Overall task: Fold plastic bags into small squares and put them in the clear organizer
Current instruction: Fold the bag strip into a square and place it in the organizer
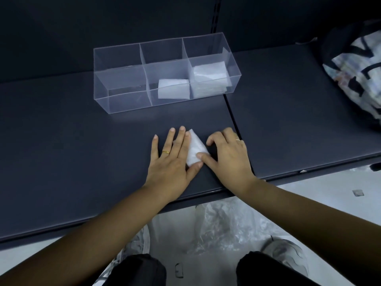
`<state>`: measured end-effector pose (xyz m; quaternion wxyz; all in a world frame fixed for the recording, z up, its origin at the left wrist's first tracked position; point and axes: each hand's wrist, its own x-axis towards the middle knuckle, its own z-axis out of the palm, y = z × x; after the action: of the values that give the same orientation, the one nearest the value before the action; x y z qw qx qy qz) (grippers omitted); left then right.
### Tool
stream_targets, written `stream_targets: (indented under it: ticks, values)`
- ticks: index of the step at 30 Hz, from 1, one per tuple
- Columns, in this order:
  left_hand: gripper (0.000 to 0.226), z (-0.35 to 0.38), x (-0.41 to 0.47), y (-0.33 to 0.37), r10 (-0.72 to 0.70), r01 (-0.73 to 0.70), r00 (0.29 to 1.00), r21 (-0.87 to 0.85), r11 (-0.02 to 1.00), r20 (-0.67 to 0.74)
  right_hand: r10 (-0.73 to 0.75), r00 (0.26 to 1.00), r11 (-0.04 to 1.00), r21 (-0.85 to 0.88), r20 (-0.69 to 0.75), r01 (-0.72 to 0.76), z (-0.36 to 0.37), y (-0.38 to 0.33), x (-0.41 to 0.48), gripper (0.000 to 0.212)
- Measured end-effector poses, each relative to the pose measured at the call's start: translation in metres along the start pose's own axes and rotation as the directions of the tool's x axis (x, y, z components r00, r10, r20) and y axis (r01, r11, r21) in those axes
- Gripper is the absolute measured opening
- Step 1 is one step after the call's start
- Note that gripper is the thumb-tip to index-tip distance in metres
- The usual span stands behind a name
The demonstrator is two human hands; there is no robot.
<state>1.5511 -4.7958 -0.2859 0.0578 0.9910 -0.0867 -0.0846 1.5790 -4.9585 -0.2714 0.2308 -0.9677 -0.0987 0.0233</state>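
Note:
A small white folded plastic bag lies on the dark shelf near its front edge. My left hand lies flat with spread fingers, pressing down on the bag's left part. My right hand is to the right, its thumb touching the bag's lower right corner, the other fingers curled on the shelf. The clear organizer stands farther back, with three compartments. One folded bag stands in the middle compartment. A stack of folded bags fills the right compartment. The left compartment holds nothing.
A patterned black and white bag rests on the shelf at the far right. A seam divides the shelf just right of my right hand. Loose clear plastic bags lie on the floor below the shelf edge, between my knees.

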Motion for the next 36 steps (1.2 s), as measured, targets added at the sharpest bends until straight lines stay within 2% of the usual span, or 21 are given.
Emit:
stream_targets:
  ticks: [3, 8, 10, 13, 15, 17, 20, 22, 25, 27, 28, 31, 33, 36]
  values:
    - [0.084, 0.0, 0.002, -0.002, -0.028, 0.028, 1.0, 0.009, 1.0, 0.008, 0.026, 0.998, 1.0, -0.002, -0.061, -0.026, 0.002, 0.005, -0.002, 0.024]
    - [0.089, 0.0, 0.003, -0.003, -0.06, 0.059, 0.998, 0.009, 0.998, 0.011, 0.049, 0.995, 0.999, 0.013, -0.084, -0.048, 0.002, 0.006, -0.003, 0.004]
    - [0.09, 0.0, 0.003, -0.003, -0.061, 0.061, 0.998, 0.013, 0.998, 0.015, 0.069, 0.994, 0.997, 0.032, -0.086, -0.067, 0.003, 0.006, -0.002, 0.009]
    - [0.089, -0.001, 0.002, 0.0, -0.08, 0.08, 0.996, 0.012, 0.997, 0.025, 0.101, 0.995, 0.992, 0.08, -0.022, -0.099, 0.003, -0.002, -0.001, 0.019]
    - [0.089, -0.003, -0.001, 0.004, -0.12, 0.12, 0.992, -0.003, 0.993, 0.037, 0.088, 0.996, 0.991, 0.097, 0.022, -0.09, 0.002, -0.011, 0.0, 0.017]
    - [0.092, -0.006, -0.006, 0.009, -0.15, 0.152, 0.987, -0.035, 0.988, 0.057, 0.086, 0.995, 0.978, 0.186, 0.053, -0.094, -0.004, -0.019, 0.004, 0.017]
    - [0.102, -0.013, -0.015, 0.005, -0.144, 0.169, 0.982, -0.235, 0.957, 0.119, 0.103, 0.982, 0.925, 0.348, 0.16, -0.154, -0.018, -0.027, 0.008, 0.023]
    - [0.113, -0.027, -0.016, -0.006, -0.14, 0.196, 0.979, -0.507, 0.839, 0.147, 0.021, 0.978, 0.921, 0.377, 0.208, -0.1, -0.03, -0.031, 0.007, 0.027]
    - [0.125, -0.053, -0.011, -0.026, -0.063, 0.206, 0.977, -0.819, 0.536, 0.204, -0.192, 0.944, 0.93, 0.358, 0.268, 0.088, -0.049, -0.04, 0.004, 0.031]
    - [0.115, -0.061, -0.005, -0.036, 0.041, 0.218, 0.968, -0.906, 0.364, 0.249, -0.279, 0.915, 0.922, 0.346, 0.29, 0.172, -0.058, -0.046, 0.004, 0.033]
    - [0.1, -0.064, -0.003, -0.04, 0.071, 0.225, 0.964, -0.929, 0.293, 0.256, -0.292, 0.91, 0.922, 0.341, 0.294, 0.185, -0.061, -0.048, 0.005, 0.035]
    - [0.049, -0.067, 0.0, -0.047, 0.03, 0.224, 0.972, -0.955, 0.193, 0.234, -0.214, 0.933, 0.893, 0.446, 0.289, 0.067, -0.066, -0.044, 0.014, 0.036]
    - [0.033, -0.068, -0.002, -0.049, -0.023, 0.192, 0.981, -0.971, 0.145, 0.19, -0.115, 0.95, 0.849, 0.525, 0.29, -0.057, -0.07, -0.042, 0.021, 0.03]
    - [0.025, -0.071, -0.001, -0.056, -0.202, 0.106, 0.975, -0.991, 0.084, 0.087, -0.049, 0.963, 0.885, 0.458, 0.264, -0.081, -0.08, -0.045, 0.044, 0.015]
